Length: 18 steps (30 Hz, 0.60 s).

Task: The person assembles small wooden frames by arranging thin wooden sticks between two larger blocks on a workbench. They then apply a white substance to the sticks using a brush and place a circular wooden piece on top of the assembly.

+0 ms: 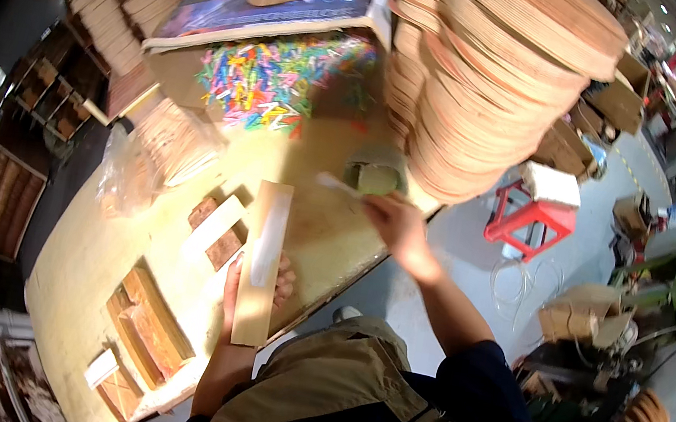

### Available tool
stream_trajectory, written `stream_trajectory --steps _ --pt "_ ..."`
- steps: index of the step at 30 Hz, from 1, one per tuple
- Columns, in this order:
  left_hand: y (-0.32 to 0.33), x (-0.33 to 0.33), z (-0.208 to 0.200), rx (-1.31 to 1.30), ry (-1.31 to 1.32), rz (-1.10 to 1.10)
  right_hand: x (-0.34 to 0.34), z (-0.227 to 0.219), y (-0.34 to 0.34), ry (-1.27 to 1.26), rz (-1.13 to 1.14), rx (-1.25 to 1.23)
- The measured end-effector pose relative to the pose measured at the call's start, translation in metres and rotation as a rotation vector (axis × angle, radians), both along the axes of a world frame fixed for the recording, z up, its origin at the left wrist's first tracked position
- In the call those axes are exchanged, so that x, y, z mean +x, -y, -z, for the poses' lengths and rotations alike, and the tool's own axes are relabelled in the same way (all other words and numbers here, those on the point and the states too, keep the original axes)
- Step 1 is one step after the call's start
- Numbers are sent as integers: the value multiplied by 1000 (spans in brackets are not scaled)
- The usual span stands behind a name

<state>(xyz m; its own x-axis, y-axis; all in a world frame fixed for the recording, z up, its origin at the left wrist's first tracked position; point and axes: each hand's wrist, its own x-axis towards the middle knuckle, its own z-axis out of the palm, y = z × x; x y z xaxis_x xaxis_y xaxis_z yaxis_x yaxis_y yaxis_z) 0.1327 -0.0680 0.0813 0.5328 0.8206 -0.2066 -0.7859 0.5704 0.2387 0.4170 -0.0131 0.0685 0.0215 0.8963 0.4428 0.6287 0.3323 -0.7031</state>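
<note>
My left hand (230,295) is wrapped round a pale wooden strip (252,321), thumb on one side and fingertips on the other. A long whitish smear (269,244) runs along the strip's upper face. To the right and farther off, my right hand (398,230) grips a thin stick-like applicator with a whitish tip (328,181), slightly blurred. The applicator lies in front of a grey tub (377,164) with a pale greenish inside. Left of the strip, a cream-coloured bar (218,224) rests across a brown block (221,249).
Tall stacks of thin wooden pieces (505,87) stand at the table's far right. A carton of colourful small pegs (279,80) sits at the back. Wooden pieces in a plastic bag (173,143) and a wooden frame (150,327) lie left. A red stool (533,218) stands on the floor.
</note>
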Motion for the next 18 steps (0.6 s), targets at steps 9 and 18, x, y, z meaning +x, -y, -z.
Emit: stream_trajectory --steps 9,18 --pt "0 4 7 -58 -20 -21 54 -8 -48 819 215 -296" --pt "4 -4 12 -49 -13 -77 73 -11 -85 518 -42 -483"
